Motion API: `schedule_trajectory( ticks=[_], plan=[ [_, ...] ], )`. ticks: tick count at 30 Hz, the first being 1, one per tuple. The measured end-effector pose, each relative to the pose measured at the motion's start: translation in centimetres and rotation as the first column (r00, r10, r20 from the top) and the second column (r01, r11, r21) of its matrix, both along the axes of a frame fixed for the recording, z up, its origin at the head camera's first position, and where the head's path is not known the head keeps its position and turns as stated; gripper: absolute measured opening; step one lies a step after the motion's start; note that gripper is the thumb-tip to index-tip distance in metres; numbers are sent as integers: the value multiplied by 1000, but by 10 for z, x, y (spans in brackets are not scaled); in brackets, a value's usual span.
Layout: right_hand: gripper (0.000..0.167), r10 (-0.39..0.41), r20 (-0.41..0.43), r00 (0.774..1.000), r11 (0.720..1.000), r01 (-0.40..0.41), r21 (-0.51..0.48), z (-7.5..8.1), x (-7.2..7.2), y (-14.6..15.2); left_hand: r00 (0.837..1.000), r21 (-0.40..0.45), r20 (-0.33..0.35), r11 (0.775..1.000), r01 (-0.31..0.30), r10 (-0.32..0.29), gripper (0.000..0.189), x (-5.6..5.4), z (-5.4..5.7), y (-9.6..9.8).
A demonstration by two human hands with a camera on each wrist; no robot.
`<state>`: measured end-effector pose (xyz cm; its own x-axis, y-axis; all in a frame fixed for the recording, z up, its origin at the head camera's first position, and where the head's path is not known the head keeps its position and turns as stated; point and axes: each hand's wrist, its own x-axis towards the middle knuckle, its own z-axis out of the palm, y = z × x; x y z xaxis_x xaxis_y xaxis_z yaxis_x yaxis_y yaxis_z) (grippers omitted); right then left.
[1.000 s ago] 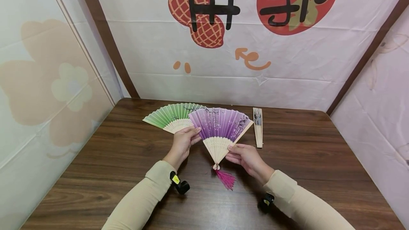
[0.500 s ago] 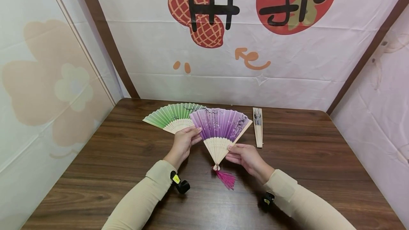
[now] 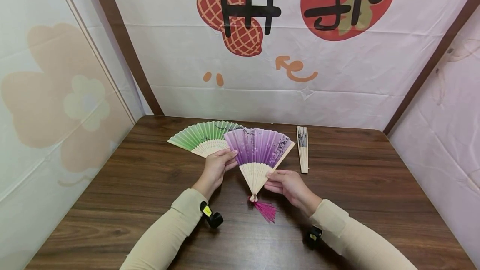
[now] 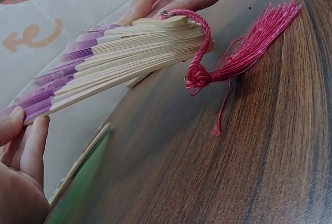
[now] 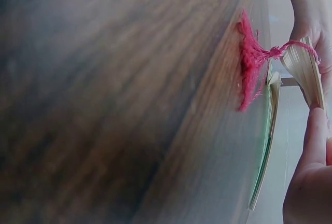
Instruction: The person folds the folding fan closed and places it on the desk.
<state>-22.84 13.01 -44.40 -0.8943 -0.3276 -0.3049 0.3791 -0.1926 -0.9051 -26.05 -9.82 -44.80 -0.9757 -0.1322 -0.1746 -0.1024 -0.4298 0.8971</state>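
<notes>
While the purple fan (image 3: 255, 149) is spread wide above the middle of the table (image 3: 356, 178), toward the far edge, the left hand (image 3: 218, 166) pinches its left side, thumb in front, fingers curled behind! Across the ribs, the right hand (image 3: 292, 184) pinches the right outer stick between thumb and bent fingers. Down from the pivot hangs the magenta tassel (image 3: 265, 211). Near the table's far edge, the green fan (image 3: 202, 134) lies spread at left, partly hidden, and the folded fan (image 3: 303, 151) at right.
</notes>
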Motion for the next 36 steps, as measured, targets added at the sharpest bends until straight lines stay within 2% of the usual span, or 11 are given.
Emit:
schedule_trajectory(
  ticks=[6, 10, 15, 18, 36],
  plan=[
    [10, 8, 9, 1000, 1000, -8, 12, 0, 1, 1, 1000, 0, -4, 1000, 12, -12, 20, 0, -2, 0],
    [12, 20, 0, 1000, 1000, -20, 16, 0, 1, 2, 1000, -6, -6, 1000, 13, -13, 9, -1, -4, 0],
    [11, 35, -4, 999, 999, -35, 22, 0, 2, 2, 1000, -21, 4, 999, 27, -27, 30, -1, -4, 1],
    [12, 35, -2, 999, 999, -35, 24, 1, 3, 2, 999, -29, 3, 999, 34, -34, 37, -1, -3, 1],
    [13, 44, 5, 999, 999, -44, 20, -4, 2, 0, 999, -40, -20, 998, 44, -45, 38, 0, -7, 5]
  ],
)
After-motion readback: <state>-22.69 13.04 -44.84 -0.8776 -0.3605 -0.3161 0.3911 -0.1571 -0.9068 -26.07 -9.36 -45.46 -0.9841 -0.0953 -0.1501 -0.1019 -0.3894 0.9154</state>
